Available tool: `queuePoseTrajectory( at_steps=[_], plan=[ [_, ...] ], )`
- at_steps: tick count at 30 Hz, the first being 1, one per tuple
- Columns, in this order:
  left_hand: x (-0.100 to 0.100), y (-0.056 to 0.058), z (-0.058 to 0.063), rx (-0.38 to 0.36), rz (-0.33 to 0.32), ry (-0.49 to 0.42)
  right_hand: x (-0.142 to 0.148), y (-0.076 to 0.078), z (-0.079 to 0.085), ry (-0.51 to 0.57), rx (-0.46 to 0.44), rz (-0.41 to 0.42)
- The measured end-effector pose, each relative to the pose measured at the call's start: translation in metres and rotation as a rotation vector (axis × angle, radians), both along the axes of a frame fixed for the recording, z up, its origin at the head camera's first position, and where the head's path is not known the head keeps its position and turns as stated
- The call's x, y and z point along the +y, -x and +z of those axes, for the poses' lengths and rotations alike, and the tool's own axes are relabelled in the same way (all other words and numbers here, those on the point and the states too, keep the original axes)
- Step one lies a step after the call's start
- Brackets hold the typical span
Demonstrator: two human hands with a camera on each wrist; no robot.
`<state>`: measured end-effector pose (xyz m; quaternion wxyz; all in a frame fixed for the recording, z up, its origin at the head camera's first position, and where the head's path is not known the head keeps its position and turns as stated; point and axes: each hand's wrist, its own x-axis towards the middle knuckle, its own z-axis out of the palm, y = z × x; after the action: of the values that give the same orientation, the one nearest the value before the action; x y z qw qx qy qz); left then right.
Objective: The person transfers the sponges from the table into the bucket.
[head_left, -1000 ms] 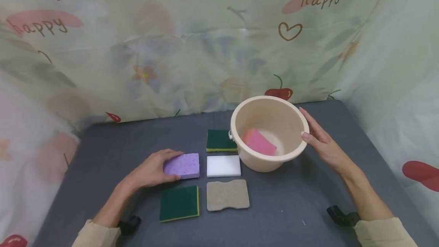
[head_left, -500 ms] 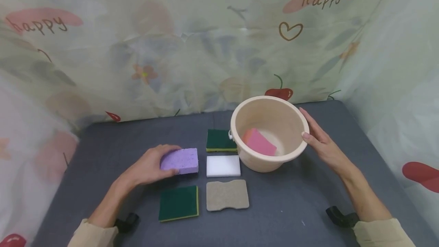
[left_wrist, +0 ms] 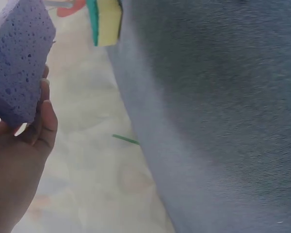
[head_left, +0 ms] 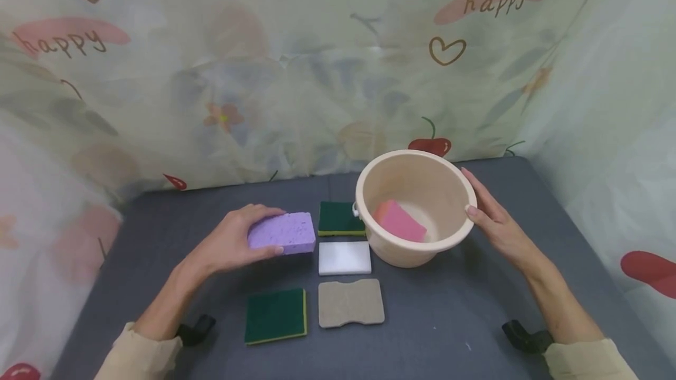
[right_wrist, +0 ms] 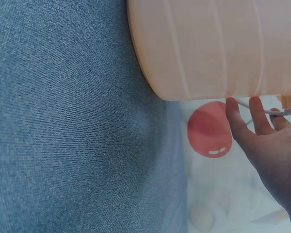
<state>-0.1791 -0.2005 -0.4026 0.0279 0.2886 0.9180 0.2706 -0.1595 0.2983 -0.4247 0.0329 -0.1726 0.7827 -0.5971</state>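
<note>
My left hand (head_left: 240, 239) grips a purple sponge (head_left: 285, 232) by its left end, thumb on the near side and fingers on the far side. In the left wrist view the porous purple sponge (left_wrist: 22, 58) is raised off the dark table. My right hand (head_left: 496, 219) holds the right side of a beige bucket (head_left: 404, 255) at its rim, with the thumb at the rim's near part. From the right wrist, fingertips (right_wrist: 231, 104) touch the bucket's outer wall. Inside the bucket lie a pink sponge (head_left: 404, 223) and an orange piece partly behind it.
Left of the bucket, a green scouring sponge (head_left: 338, 216), a white sponge (head_left: 344, 258) and a grey notched sponge (head_left: 351, 304) form a column on the dark table (head_left: 433, 333). Another green scouring sponge (head_left: 274, 314) lies nearer me. Patterned cloth (head_left: 296, 92) hangs behind.
The left hand has lifted the purple sponge off the table, first slightly left, then up and toward the bucket. The right hand and bucket have stayed in place.
</note>
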Motion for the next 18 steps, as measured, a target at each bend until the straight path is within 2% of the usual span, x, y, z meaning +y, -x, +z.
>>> queuePoseTrajectory(
  at_steps=[6,13,18],
  plan=[
    [0.006,0.003,0.012,0.027,-0.024,-0.016,0.000,-0.001,0.000,0.003,0.000,0.004],
    [0.017,0.009,0.032,0.074,-0.106,-0.064,0.000,0.000,-0.001,0.031,0.013,0.020],
    [0.026,0.015,0.045,0.101,-0.113,-0.059,0.000,0.000,0.000,0.026,0.013,0.014]
  ],
)
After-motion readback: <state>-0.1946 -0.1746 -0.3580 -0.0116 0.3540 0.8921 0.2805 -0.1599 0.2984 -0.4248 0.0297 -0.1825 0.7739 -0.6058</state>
